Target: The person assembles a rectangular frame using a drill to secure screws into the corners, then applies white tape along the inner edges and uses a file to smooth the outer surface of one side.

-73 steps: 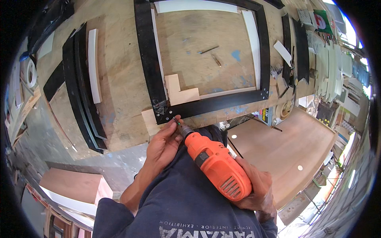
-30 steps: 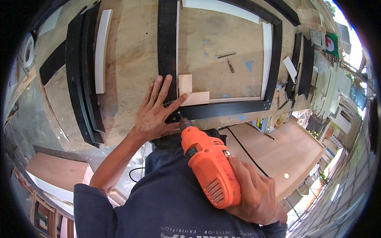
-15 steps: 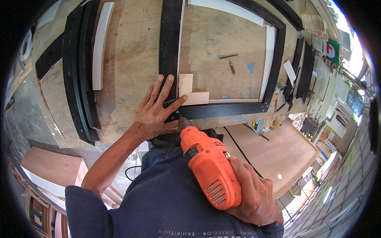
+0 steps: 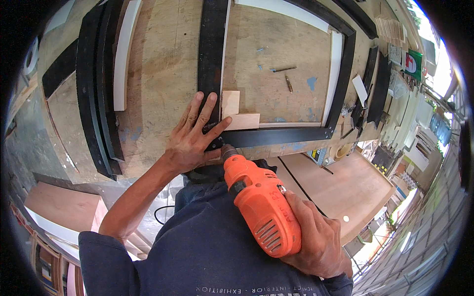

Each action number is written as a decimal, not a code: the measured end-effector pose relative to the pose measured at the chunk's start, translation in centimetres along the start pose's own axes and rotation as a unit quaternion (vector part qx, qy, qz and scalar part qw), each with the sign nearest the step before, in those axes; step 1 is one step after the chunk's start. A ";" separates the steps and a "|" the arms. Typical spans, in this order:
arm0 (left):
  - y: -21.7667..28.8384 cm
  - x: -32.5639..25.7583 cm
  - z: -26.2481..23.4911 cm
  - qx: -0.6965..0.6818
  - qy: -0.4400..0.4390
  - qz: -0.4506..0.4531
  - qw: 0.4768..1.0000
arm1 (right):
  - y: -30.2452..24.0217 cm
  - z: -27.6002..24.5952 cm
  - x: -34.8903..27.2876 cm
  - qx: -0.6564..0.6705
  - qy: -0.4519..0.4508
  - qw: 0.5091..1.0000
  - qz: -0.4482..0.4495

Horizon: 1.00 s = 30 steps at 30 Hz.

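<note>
My right hand (image 4: 318, 239) is wrapped round the handle of an orange corded drill (image 4: 264, 207). The drill's chuck points up and left at the near left corner of a black frame (image 4: 276, 137) lying on the plywood bench. Where the bit meets the frame is partly hidden beside my left thumb. My left hand (image 4: 190, 130) lies spread flat over that corner, pressing on the black upright bar (image 4: 211, 54). Its index fingertip reaches a small pale wood block (image 4: 244, 121), which sits in the inside corner against a second pale block (image 4: 230, 102).
Inside the frame lie two loose bits, one of them a brown drill bit (image 4: 289, 84). Black bars (image 4: 98, 89) and a white strip (image 4: 127, 54) rest at the left. A roll of tape (image 4: 340, 152) and a brown panel (image 4: 345, 190) are at the right, below the bench edge.
Hardly anything differs. My hands and the drill keep their places at the frame corner, and the view has shifted very slightly.
</note>
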<state>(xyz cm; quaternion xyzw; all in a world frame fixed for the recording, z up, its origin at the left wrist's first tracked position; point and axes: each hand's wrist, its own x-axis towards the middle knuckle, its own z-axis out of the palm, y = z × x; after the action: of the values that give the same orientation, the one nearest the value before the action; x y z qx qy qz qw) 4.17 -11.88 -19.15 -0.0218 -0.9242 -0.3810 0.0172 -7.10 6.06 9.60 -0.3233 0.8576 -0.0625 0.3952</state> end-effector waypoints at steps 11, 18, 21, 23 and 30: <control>-0.1 -0.2 0.1 -0.009 0.002 -0.002 1.000 | -0.2 0.1 0.4 -0.011 0.002 1.000 -0.012; 0.0 0.0 -0.1 -0.021 -0.007 -0.008 1.000 | 0.1 0.1 0.6 0.000 -0.003 1.000 -0.012; 0.0 0.0 0.1 -0.012 0.002 -0.005 1.000 | -0.2 -0.5 0.9 -0.014 -0.019 1.000 -0.011; -0.1 0.0 0.1 -0.010 0.003 -0.003 1.000 | -0.3 -0.5 1.0 -0.032 -0.022 0.999 -0.021; 0.2 0.1 -0.1 0.003 0.004 0.001 1.000 | 0.5 -0.1 0.7 -0.029 0.005 0.999 -0.035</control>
<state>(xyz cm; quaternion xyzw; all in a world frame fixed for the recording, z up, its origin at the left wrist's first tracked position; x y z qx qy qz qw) 4.06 -11.85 -18.94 -0.0214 -0.9251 -0.3787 0.0209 -7.80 6.02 8.99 -0.3640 0.8492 -0.0527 0.3788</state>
